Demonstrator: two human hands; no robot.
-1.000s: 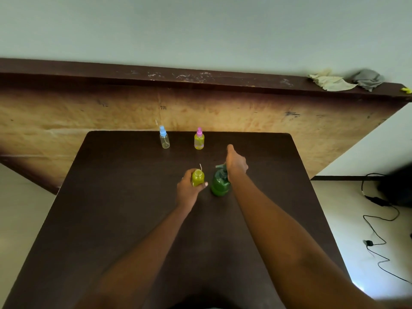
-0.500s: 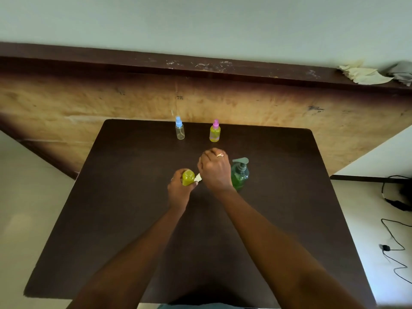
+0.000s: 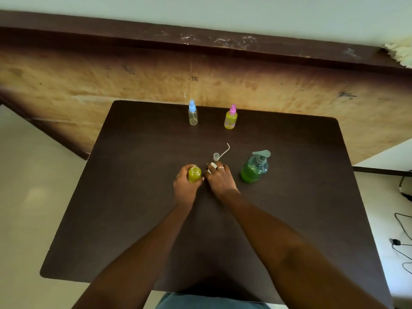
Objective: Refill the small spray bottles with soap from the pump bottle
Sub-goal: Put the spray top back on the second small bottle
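My left hand [image 3: 185,185] grips a small open-topped spray bottle [image 3: 194,174] of yellow-green liquid, upright on the dark table [image 3: 133,197]. Just right of it, my right hand [image 3: 219,178] pinches a white spray head [image 3: 213,165] whose thin tube [image 3: 224,150] curves away over the table. A small clear cap [image 3: 216,156] sits just beyond my fingers. The green pump bottle [image 3: 255,169] stands to the right, untouched. At the far edge stand a clear blue-topped bottle [image 3: 192,115] and a yellow pink-topped bottle [image 3: 230,118].
A worn wooden board [image 3: 89,85] leans behind the table, topped by a dark ledge with a pale cloth [image 3: 399,52] at its right end. Cables [image 3: 403,221] lie on the floor to the right.
My right hand left the pump bottle's head, came over to the small bottle and now holds the spray head beside it. My left hand kept its grip on the bottle.
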